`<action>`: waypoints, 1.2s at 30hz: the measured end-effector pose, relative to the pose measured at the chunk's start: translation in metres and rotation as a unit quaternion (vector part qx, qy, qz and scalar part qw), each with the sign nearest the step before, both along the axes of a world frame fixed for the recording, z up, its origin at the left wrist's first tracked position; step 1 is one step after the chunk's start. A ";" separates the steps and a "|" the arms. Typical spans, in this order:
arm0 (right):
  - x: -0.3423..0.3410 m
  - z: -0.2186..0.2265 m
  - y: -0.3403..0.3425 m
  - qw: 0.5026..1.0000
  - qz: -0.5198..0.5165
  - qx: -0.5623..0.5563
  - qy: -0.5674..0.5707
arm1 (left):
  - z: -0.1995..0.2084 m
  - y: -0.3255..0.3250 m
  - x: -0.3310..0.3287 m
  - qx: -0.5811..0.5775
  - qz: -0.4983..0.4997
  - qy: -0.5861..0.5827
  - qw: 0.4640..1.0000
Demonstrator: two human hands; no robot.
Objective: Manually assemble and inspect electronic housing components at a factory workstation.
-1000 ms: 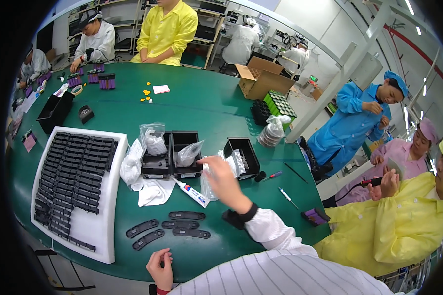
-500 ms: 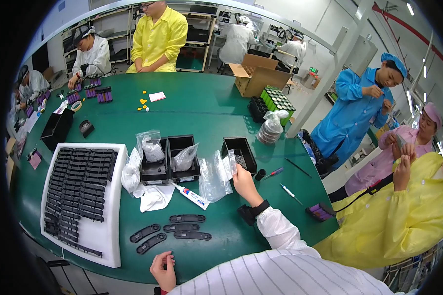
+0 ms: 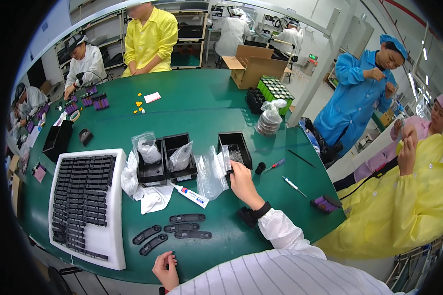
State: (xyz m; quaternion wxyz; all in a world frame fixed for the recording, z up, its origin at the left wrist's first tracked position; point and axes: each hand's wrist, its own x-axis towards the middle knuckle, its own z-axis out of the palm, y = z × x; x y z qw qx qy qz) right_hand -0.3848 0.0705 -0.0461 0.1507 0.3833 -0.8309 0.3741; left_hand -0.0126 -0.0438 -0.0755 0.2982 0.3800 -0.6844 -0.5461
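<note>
One second has carried the right hand [image 3: 241,179] from the middle bins rightward to the near rim of the small black parts bin [image 3: 235,149], fingers curled, seemingly picking. Left hand [image 3: 165,268] waits loosely curled near five black plastic strips [image 3: 174,231].

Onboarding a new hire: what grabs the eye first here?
The big green table, with a white tray of black parts at its left. At centre the right hand reaches to a small black bin beside clear bags, while the left hand rests at the near edge below five loose black strips.
</note>
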 end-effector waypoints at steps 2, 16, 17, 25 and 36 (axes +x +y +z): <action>0.005 0.010 0.005 1.000 -0.020 0.016 -0.010 | 0.001 0.001 -0.002 -0.004 -0.003 -0.004 1.000; -0.020 0.006 -0.022 0.996 -0.055 -0.036 -0.066 | -0.006 0.001 -0.003 -0.013 0.000 0.002 1.000; -0.023 0.006 -0.022 0.996 -0.057 -0.037 -0.065 | -0.006 0.001 -0.004 -0.013 -0.002 0.003 1.000; -0.028 0.064 -0.022 0.974 0.047 -0.106 -0.196 | -0.005 0.000 -0.001 -0.022 -0.002 -0.004 1.000; -0.115 0.109 -0.007 0.997 0.037 -0.037 -0.055 | 0.006 -0.005 0.006 -0.068 -0.045 -0.057 0.995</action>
